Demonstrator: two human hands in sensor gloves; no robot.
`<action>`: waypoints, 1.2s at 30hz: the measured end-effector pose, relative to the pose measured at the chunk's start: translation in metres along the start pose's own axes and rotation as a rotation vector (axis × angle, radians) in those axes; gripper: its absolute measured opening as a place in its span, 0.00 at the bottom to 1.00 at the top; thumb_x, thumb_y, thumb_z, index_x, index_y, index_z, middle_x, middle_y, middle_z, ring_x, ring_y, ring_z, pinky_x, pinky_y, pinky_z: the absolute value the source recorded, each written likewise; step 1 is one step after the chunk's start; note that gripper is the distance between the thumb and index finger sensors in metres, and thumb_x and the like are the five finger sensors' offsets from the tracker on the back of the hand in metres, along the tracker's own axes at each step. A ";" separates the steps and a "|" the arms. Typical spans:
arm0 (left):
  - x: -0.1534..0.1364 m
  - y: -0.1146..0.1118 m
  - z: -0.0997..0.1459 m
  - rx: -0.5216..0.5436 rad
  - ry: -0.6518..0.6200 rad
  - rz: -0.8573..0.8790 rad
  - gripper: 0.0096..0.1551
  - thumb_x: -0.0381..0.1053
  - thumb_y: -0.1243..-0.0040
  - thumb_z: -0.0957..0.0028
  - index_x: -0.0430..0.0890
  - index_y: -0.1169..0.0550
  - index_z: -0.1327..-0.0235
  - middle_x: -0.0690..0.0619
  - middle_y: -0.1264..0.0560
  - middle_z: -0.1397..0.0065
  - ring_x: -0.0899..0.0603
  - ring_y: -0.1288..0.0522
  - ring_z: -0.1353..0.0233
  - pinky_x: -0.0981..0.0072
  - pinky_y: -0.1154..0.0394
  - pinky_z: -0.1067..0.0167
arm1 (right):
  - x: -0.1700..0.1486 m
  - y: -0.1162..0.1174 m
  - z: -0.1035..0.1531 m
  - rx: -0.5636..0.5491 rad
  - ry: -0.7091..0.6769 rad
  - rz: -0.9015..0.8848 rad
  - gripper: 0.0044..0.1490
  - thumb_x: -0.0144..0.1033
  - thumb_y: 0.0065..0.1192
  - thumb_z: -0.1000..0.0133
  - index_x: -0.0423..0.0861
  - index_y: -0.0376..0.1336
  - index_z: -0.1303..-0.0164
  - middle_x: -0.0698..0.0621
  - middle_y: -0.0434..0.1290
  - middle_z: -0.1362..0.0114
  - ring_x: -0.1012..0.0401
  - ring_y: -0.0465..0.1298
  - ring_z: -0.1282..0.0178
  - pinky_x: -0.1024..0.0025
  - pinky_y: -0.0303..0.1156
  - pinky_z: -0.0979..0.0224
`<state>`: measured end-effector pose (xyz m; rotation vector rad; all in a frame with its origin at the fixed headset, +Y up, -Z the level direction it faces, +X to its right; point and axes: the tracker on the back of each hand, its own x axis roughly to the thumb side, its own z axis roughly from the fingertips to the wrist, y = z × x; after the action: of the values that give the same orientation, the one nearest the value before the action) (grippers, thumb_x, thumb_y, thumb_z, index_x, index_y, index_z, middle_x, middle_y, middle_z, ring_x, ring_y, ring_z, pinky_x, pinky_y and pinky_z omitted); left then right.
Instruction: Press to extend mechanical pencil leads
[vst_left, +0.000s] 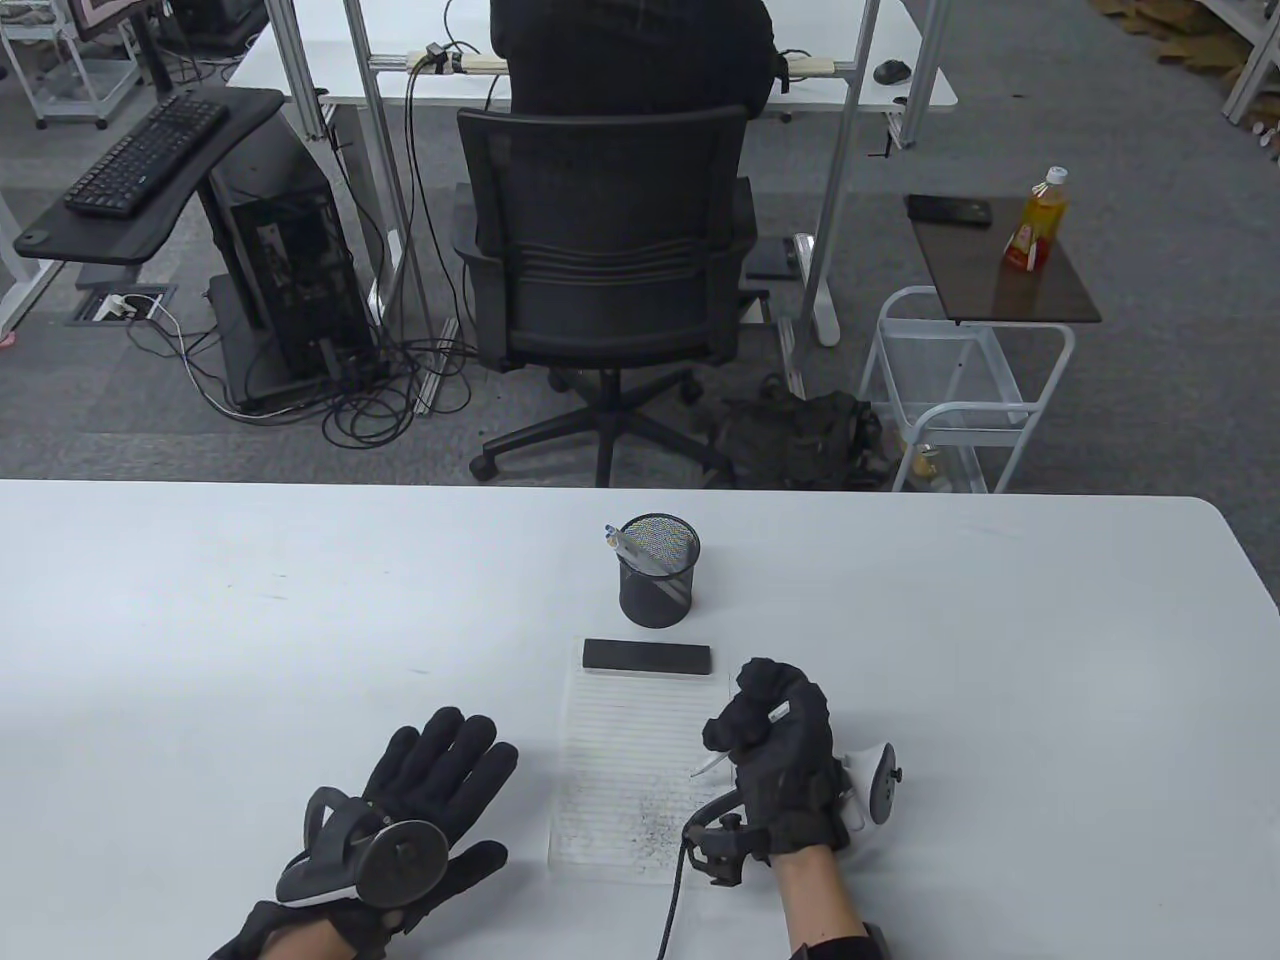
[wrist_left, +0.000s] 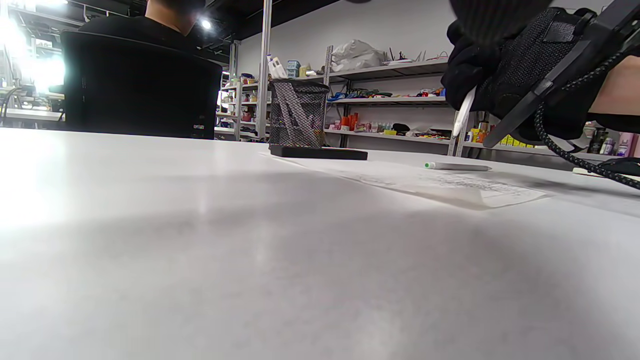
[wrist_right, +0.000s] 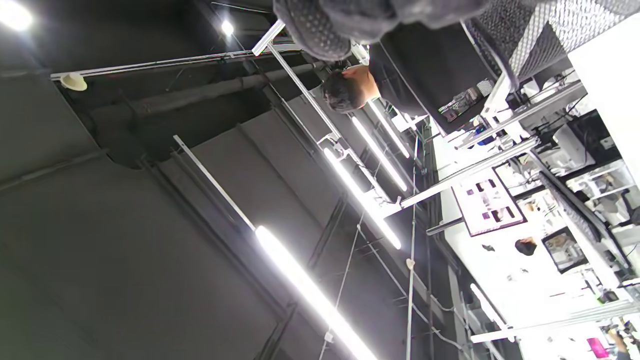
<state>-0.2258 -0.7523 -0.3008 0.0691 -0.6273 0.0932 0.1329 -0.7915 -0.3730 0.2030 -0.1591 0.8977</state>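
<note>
My right hand (vst_left: 748, 728) grips a white mechanical pencil (vst_left: 712, 765) in a fist, tip slanting down-left just above the lined paper (vst_left: 625, 740). From the left wrist view, the right hand (wrist_left: 520, 65) holds that pencil (wrist_left: 464, 112) tip-down over the paper (wrist_left: 450, 187). A second white pencil (wrist_left: 457, 166) with a green end lies on the table beyond the sheet; in the table view my right hand hides it. My left hand (vst_left: 450, 760) lies flat on the table left of the paper, fingers straight. In the right wrist view only gloved fingers (wrist_right: 320, 25) and the ceiling show.
A black mesh cup (vst_left: 658, 570) holding a pencil (vst_left: 625, 545) stands behind the paper, with a black block (vst_left: 647, 658) on the sheet's top edge. Grey lead marks speckle the paper's lower part. Beyond the table, a person sits in an office chair (vst_left: 600, 260).
</note>
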 end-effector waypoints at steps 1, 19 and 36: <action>0.000 0.000 0.000 0.001 0.000 0.001 0.52 0.71 0.47 0.51 0.53 0.49 0.16 0.44 0.53 0.13 0.30 0.55 0.14 0.30 0.52 0.25 | 0.001 0.001 0.000 0.006 0.004 -0.004 0.35 0.55 0.43 0.35 0.39 0.66 0.35 0.45 0.74 0.55 0.46 0.74 0.61 0.40 0.74 0.49; 0.002 0.000 -0.001 -0.005 -0.002 -0.003 0.52 0.71 0.47 0.51 0.53 0.48 0.16 0.45 0.53 0.13 0.29 0.55 0.15 0.30 0.52 0.25 | -0.001 0.003 0.000 -0.010 -0.007 0.011 0.35 0.55 0.44 0.35 0.39 0.66 0.37 0.47 0.75 0.58 0.48 0.75 0.64 0.43 0.75 0.52; 0.002 -0.002 -0.001 -0.012 -0.002 -0.001 0.52 0.71 0.47 0.51 0.53 0.48 0.16 0.44 0.53 0.13 0.29 0.55 0.15 0.30 0.52 0.25 | -0.005 0.001 0.001 0.002 0.004 0.124 0.33 0.53 0.46 0.35 0.38 0.65 0.37 0.46 0.74 0.57 0.47 0.75 0.64 0.41 0.75 0.51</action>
<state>-0.2230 -0.7535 -0.3004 0.0576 -0.6300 0.0885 0.1296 -0.7947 -0.3731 0.1946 -0.1683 1.0212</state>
